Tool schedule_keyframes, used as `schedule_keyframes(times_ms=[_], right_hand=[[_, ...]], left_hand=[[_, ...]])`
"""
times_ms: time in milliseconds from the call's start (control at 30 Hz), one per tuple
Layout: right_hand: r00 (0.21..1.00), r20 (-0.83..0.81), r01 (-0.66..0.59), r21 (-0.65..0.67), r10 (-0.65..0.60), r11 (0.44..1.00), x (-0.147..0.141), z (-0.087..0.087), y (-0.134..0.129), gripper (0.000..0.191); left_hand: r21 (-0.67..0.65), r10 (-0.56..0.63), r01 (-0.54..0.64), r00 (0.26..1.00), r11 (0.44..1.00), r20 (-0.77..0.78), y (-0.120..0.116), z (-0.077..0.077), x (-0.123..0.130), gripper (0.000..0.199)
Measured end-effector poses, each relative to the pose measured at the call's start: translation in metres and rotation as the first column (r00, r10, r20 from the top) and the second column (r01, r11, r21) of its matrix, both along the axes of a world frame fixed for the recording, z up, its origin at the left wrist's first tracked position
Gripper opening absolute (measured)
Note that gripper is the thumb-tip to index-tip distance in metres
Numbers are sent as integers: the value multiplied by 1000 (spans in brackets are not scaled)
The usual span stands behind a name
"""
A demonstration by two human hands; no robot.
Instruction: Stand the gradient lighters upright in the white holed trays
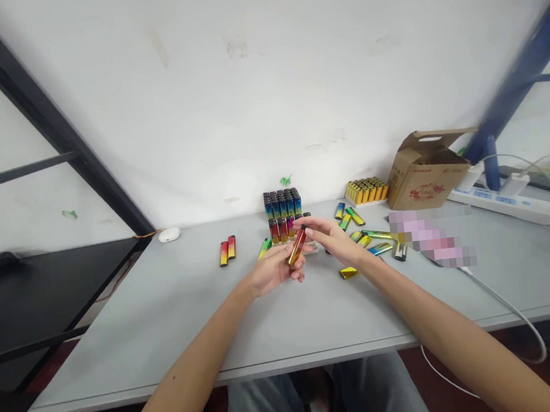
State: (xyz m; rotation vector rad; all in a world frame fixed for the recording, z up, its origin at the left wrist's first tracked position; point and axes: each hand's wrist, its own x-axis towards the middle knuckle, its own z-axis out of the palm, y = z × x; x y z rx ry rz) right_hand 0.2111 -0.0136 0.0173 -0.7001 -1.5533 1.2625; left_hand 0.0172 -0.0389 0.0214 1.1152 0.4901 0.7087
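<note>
Above the grey table, my left hand (271, 272) is closed around a shiny red and gold lighter (298, 248), which is tilted with its dark top up and to the right. The thumb and fingers of my right hand (333, 238) are at that top end. Just behind, red and purple lighters (282, 230) stand upright in a clear tray, partly hidden by my hands. Farther back stands a block of blue lighters (282, 204). A green lighter (264, 249) lies beside my left hand, and a gold lighter (348, 272) lies by my right forearm.
Two red and yellow lighters (227, 250) lie on the left. Several loose coloured lighters (363, 238) are scattered on the right. Yellow lighters (368, 191) stand in a tray beside an open cardboard box (424, 180). A white case (169, 235), power strip (505, 203) and cable (501, 300) are also there.
</note>
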Motion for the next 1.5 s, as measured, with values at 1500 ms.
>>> schedule_keyframes(times_ms=[1500], right_hand=[[619, 267, 236, 834, -739, 499, -12, -21, 35, 16]], left_hand=[[904, 922, 198, -166, 378, -350, 58, -47, -70, 24]])
